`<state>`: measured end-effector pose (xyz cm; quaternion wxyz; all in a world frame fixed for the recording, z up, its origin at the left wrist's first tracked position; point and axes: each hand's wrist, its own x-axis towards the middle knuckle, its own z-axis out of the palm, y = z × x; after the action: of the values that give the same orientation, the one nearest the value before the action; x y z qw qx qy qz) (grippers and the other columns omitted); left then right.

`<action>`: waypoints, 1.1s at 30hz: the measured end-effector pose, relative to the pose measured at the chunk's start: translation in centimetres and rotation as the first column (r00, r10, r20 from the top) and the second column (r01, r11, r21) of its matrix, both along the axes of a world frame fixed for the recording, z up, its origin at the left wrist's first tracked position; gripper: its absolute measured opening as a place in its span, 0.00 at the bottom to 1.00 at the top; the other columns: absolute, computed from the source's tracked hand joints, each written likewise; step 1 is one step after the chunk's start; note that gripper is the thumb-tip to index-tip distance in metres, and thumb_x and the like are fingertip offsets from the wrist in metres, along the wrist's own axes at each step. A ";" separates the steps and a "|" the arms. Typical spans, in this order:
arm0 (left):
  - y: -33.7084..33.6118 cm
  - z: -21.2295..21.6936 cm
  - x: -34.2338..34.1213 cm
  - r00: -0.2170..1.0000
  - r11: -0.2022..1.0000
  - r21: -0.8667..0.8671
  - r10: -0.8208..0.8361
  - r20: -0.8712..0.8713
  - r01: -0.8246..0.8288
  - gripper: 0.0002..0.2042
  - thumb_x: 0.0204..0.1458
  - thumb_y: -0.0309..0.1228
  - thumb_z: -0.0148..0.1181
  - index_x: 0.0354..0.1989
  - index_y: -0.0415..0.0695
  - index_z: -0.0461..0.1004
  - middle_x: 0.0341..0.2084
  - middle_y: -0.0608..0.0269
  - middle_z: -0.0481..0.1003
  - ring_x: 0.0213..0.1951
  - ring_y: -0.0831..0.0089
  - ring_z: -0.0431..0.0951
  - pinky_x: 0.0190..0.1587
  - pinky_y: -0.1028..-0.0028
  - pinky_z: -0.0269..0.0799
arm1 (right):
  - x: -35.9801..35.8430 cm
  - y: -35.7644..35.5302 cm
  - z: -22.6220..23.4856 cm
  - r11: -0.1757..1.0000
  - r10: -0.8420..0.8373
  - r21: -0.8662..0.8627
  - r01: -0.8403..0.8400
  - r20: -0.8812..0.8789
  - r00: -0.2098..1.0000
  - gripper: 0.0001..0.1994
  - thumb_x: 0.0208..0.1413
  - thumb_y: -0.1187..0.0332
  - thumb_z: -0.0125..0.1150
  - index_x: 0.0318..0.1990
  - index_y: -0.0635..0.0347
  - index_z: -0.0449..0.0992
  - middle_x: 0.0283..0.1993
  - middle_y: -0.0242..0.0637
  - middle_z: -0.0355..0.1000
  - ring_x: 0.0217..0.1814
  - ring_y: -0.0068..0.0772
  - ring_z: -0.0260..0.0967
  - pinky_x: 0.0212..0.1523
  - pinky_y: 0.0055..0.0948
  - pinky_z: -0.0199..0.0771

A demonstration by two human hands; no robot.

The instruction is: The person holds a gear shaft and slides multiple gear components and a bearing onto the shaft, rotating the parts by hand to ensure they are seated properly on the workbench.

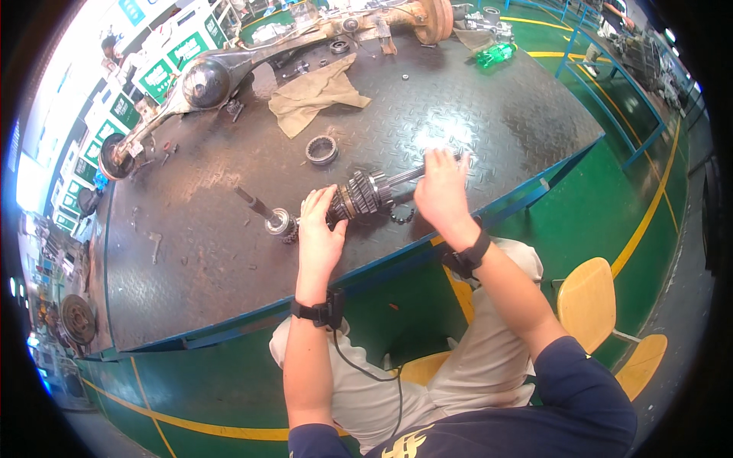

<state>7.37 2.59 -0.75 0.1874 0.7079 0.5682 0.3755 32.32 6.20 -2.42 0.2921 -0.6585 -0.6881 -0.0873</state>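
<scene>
Steel gear shaft [365, 194] slants away rightward; left hand [319, 229], right hand [442, 195] apparently clamped round.

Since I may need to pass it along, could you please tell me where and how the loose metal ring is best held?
Probably by opposite sides of the metal ring's outer wall, from above: it lies flat, its hole facing up, apart from the geared shaft and the brown cloth.

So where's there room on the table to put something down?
The table has bare room between the right hand, green bottle and right edge. Another patch lies front left, between the silver bearing and left edge, though small pieces dot it. It's crowded around the gear shaft and behind, by the axle and brown cloth.
</scene>
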 end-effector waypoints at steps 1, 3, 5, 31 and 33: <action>0.0 0.0 0.0 1.000 1.000 0.001 -0.001 -0.002 0.001 0.34 0.45 0.16 0.73 0.65 0.39 0.74 0.64 0.44 0.74 0.70 0.45 0.68 0.74 0.56 0.63 | -0.9 -0.1 0.0 0.998 0.046 0.032 -0.047 0.028 0.999 0.26 0.51 0.75 0.59 0.61 0.75 0.72 0.60 0.58 0.73 0.67 0.58 0.67 0.75 0.74 0.50; 0.0 -0.1 0.0 1.000 1.000 0.017 -0.004 -0.012 0.005 0.34 0.45 0.16 0.73 0.66 0.40 0.74 0.63 0.43 0.74 0.69 0.45 0.69 0.74 0.57 0.63 | -2.3 -0.7 0.5 0.969 0.247 -0.025 -0.247 -0.008 0.969 0.26 0.51 0.76 0.58 0.61 0.76 0.72 0.60 0.60 0.74 0.69 0.60 0.68 0.77 0.69 0.52; 0.0 -0.2 0.1 1.000 1.000 0.006 -0.012 0.013 0.012 0.34 0.45 0.16 0.73 0.66 0.40 0.74 0.63 0.43 0.74 0.69 0.45 0.69 0.74 0.57 0.63 | -3.4 -1.0 -0.2 0.908 0.418 0.028 -0.417 -0.057 0.907 0.27 0.51 0.78 0.57 0.61 0.77 0.72 0.61 0.60 0.75 0.71 0.62 0.67 0.79 0.61 0.53; 0.0 -0.1 0.0 0.998 0.996 0.088 0.009 -0.061 -0.003 0.34 0.44 0.17 0.74 0.65 0.40 0.74 0.62 0.43 0.75 0.66 0.47 0.73 0.72 0.60 0.67 | 5.9 1.0 0.9 0.987 0.159 0.012 -0.161 -0.237 0.958 0.19 0.57 0.74 0.59 0.56 0.68 0.78 0.53 0.55 0.80 0.56 0.58 0.76 0.61 0.47 0.75; 0.0 -0.1 0.0 0.999 0.998 0.069 0.007 -0.046 -0.004 0.34 0.44 0.16 0.74 0.65 0.40 0.74 0.62 0.43 0.75 0.65 0.47 0.74 0.71 0.60 0.67 | 5.2 1.3 0.7 0.993 0.114 -0.005 -0.118 -0.230 0.967 0.20 0.56 0.76 0.58 0.56 0.72 0.77 0.54 0.58 0.79 0.58 0.58 0.76 0.66 0.51 0.71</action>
<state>7.34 2.61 -0.90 0.1485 0.7208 0.5612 0.3788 37.55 7.47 -1.76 0.3681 -0.6255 -0.6879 0.0126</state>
